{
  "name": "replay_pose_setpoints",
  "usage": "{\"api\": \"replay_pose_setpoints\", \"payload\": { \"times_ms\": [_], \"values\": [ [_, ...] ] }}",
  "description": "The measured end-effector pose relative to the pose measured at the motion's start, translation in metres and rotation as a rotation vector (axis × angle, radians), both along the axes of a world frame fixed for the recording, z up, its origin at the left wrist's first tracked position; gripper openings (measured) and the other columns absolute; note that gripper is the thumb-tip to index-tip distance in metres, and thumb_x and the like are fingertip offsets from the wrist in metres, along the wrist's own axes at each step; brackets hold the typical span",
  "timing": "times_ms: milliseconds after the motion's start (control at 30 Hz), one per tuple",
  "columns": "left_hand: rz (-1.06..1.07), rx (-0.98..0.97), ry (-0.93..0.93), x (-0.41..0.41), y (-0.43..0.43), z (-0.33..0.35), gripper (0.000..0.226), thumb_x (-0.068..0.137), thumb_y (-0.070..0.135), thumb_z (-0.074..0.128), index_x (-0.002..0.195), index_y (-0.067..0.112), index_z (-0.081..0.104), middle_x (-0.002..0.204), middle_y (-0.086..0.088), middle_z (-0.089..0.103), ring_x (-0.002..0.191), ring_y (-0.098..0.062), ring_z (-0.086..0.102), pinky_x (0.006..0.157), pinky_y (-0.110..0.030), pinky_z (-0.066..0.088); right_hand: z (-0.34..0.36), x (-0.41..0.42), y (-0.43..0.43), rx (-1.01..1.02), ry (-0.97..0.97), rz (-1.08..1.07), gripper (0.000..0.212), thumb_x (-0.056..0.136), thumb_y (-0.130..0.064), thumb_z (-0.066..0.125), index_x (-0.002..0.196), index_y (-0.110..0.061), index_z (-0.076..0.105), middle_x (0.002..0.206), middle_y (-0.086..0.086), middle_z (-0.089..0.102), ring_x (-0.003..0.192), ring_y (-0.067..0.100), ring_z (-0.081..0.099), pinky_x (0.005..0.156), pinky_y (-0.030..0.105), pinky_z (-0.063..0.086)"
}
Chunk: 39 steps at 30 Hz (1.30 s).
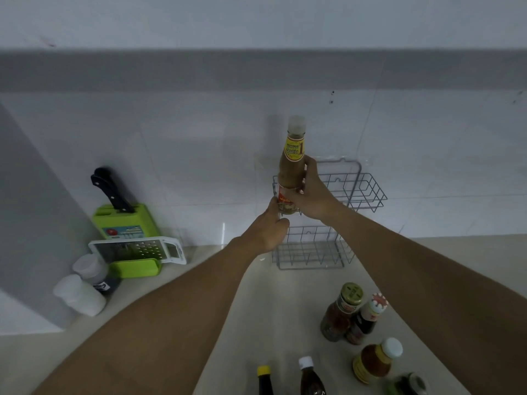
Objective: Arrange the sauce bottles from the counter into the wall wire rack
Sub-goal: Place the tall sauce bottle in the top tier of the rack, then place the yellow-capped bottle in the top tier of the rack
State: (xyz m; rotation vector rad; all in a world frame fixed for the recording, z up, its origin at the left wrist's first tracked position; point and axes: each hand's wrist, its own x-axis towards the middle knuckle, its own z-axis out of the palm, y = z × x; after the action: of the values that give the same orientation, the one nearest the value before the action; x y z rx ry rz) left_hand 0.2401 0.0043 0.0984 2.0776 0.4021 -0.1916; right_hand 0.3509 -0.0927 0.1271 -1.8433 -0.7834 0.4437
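Both hands hold one tall sauce bottle (291,169) upright at the left end of the wire rack (353,192) on the tiled wall (176,155). Left hand (269,229) has its grip closed around the bottle's base from below. Right hand (310,192) has its grip closed on the bottle's lower body, fingers over the red label. Bottle has pale cap, yellow neck label, tan sauce inside. Its bottom sits level with the rack's upper basket, left end; cannot tell if it rests on the wires or hangs just above them. Rack has two baskets, upper and lower (309,252), no other bottles seen in either.

On the desk (273,303) near the bottom right: a gold-lid bottle (340,312) touching a red-and-white-cap bottle (366,317), a white-cap amber bottle (376,360), a green item (407,384) cut off at the edge. Bottom centre: a yellow-cap dark bottle (263,380) and a white-cap dark bottle (310,377), both partly out of frame.

Left side: green knife block (128,223) with a black-handled knife (112,189), a white grater (137,249) leaning across it, two white-lid shakers (85,286) just beside.
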Motion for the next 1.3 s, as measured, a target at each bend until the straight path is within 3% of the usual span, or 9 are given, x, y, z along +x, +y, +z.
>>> {"api": "replay_pose_setpoints", "payload": {
  "times_ms": [133, 233, 333, 400, 500, 733, 900, 1100, 1300],
  "values": [
    [0.008, 0.053, 0.014, 0.002, 0.002, -0.011, 0.07, 0.101, 0.021, 0.035, 0.157, 0.032, -0.005, 0.164, -0.007, 0.018, 0.147, -0.031, 0.028, 0.116, -0.038, 0.025, -0.008, 0.0, 0.003, -0.065, 0.016, -0.036, 0.084, 0.089, -0.011, 0.069, 0.149, -0.014, 0.01, 0.126, 0.003, 0.047, 0.118, 0.027, 0.055, 0.095, 0.035, 0.048],
    [0.034, 0.255, 0.0, 0.008, 0.009, -0.006, 0.066, 0.101, 0.031, 0.032, 0.158, 0.029, -0.002, 0.164, -0.008, 0.016, 0.149, -0.033, 0.017, 0.119, -0.045, 0.018, 0.004, 0.0, 0.01, -0.071, -0.003, -0.115, 0.09, 0.09, -0.017, 0.069, 0.153, -0.01, 0.006, 0.144, 0.01, 0.042, 0.129, 0.027, 0.049, 0.094, 0.027, 0.04],
    [0.051, 0.461, -0.048, 0.014, 0.01, 0.0, 0.064, 0.105, 0.043, 0.023, 0.159, 0.02, -0.003, 0.167, -0.004, 0.001, 0.153, -0.027, 0.0, 0.122, -0.041, 0.003, 0.014, -0.006, 0.005, -0.019, -0.283, -0.434, 0.08, 0.091, -0.032, 0.065, 0.151, -0.007, 0.02, 0.149, 0.016, 0.033, 0.132, 0.026, 0.043, 0.097, 0.022, 0.034],
    [0.05, 0.522, -0.073, 0.012, 0.011, -0.005, 0.067, 0.103, 0.052, 0.016, 0.159, 0.021, -0.005, 0.167, -0.001, -0.005, 0.153, -0.024, -0.008, 0.124, -0.039, -0.003, 0.01, -0.014, -0.003, 0.013, -0.465, -0.543, 0.066, 0.092, -0.036, 0.062, 0.144, -0.006, 0.035, 0.139, 0.016, 0.04, 0.124, 0.025, 0.046, 0.099, 0.028, 0.041],
    [0.047, 0.559, -0.045, -0.019, 0.008, -0.04, 0.071, 0.1, 0.059, 0.01, 0.158, 0.023, -0.007, 0.166, 0.002, -0.01, 0.152, -0.021, -0.014, 0.124, -0.039, -0.006, -0.023, -0.052, -0.012, -0.092, -0.44, -0.426, 0.055, 0.091, -0.041, 0.058, 0.136, -0.012, 0.043, 0.13, 0.01, 0.046, 0.117, 0.023, 0.05, 0.097, 0.036, 0.046],
    [0.027, 0.594, 0.11, -0.125, -0.027, -0.15, 0.068, 0.099, 0.054, 0.003, 0.158, 0.023, -0.008, 0.166, -0.001, -0.013, 0.151, -0.026, -0.018, 0.123, -0.042, -0.009, -0.121, -0.166, -0.055, -0.635, -0.182, -0.143, 0.061, 0.095, -0.053, 0.045, 0.139, -0.011, 0.039, 0.135, 0.011, 0.041, 0.126, 0.029, 0.042, 0.103, 0.04, 0.04],
    [0.043, 0.606, 0.204, -0.18, -0.05, -0.205, 0.076, 0.09, 0.056, -0.006, 0.159, 0.024, -0.004, 0.163, 0.003, -0.016, 0.152, -0.025, -0.015, 0.123, -0.045, -0.005, -0.169, -0.227, -0.075, -0.747, -0.115, -0.045, 0.061, 0.094, -0.055, 0.044, 0.131, -0.006, 0.04, 0.127, 0.017, 0.044, 0.114, 0.035, 0.049, 0.095, 0.041, 0.044],
    [0.078, 0.739, 0.193, -0.196, -0.061, -0.23, 0.063, 0.101, 0.046, 0.018, 0.158, 0.019, 0.022, 0.165, -0.009, 0.016, 0.152, -0.034, 0.011, 0.119, -0.053, 0.015, -0.201, -0.255, -0.084, -0.855, -0.203, -0.05, 0.056, 0.097, -0.056, 0.037, 0.125, -0.007, 0.041, 0.122, 0.016, 0.047, 0.105, 0.03, 0.053, 0.086, 0.038, 0.045],
    [0.066, 0.789, 0.184, -0.197, -0.062, -0.234, 0.063, 0.101, 0.046, 0.02, 0.158, 0.018, 0.018, 0.166, -0.011, 0.012, 0.152, -0.036, 0.006, 0.12, -0.053, 0.011, -0.21, -0.256, -0.083, -0.845, -0.259, -0.079, 0.054, 0.098, -0.054, 0.037, 0.126, -0.008, 0.042, 0.121, 0.015, 0.048, 0.107, 0.028, 0.052, 0.085, 0.035, 0.044]
  ]
}}
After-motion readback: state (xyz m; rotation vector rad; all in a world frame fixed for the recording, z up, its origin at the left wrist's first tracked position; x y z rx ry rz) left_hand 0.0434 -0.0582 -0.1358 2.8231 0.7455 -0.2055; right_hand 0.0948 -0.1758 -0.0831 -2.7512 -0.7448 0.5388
